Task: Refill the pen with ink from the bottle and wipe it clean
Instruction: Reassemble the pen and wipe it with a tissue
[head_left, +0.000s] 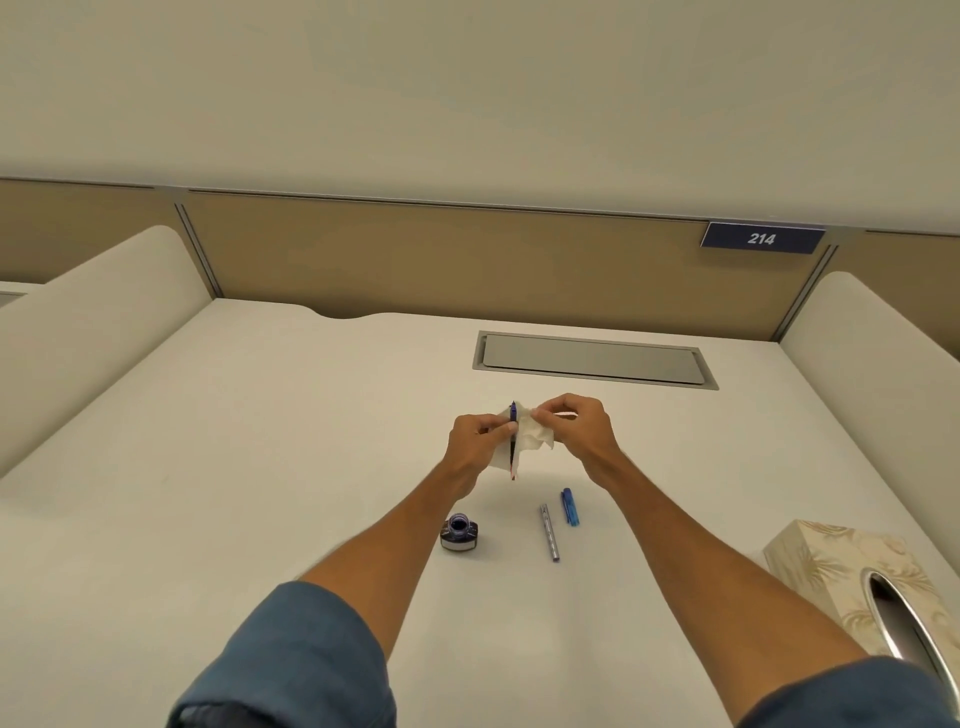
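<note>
Over the pale table (260, 467), beyond the open ink bottle (460, 531), the left hand (475, 436) pinches the pen (513, 454) upright while the right hand (579, 428) pinches a tissue (532, 441) against it, likely wiping stray ink.

White tissue (530, 436); dark-blue ink bottle (460, 531); silver barrel (549, 532); blue cap (570, 507) — tissue box (831, 571) cream, leaf-patterned.

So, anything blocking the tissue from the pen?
Nothing visible. The left hand holds the pen upright, and the tissue pinched by the right hand lies against it. The bottle stands apart on the desk.
</note>
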